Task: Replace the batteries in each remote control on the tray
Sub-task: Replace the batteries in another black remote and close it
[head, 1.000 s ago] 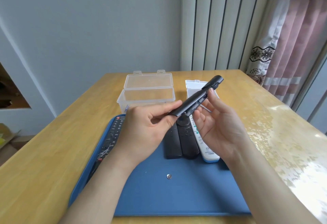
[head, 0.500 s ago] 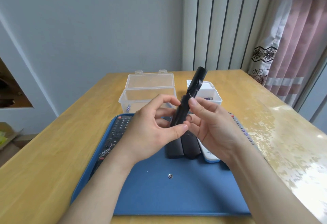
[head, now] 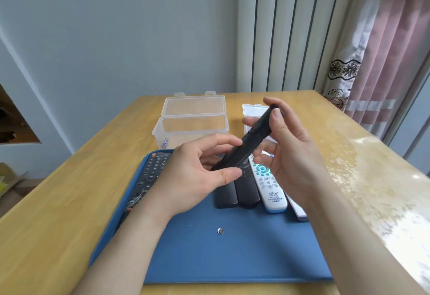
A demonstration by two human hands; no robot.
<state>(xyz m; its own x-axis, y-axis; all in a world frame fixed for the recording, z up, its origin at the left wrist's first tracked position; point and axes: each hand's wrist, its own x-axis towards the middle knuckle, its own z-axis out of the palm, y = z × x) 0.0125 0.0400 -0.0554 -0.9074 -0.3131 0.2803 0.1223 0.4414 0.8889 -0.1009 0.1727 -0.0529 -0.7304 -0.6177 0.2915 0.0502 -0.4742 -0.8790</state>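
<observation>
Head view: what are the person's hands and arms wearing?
Nothing visible. The left hand and right hand are ungloved, ringless, with short plain nails. The left forearm and right forearm are uncovered to the frame edge: no sleeve, watch or band.

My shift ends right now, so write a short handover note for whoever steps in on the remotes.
Left hand grips the lower end of a slim black remote, right hand the upper end, above the blue tray.
On the tray: a black keypad remote, two black remotes, a white remote.
A battery lies in the open clear box behind.
Done: cannot tell.
Left: finish this remote, then the rest.
</observation>
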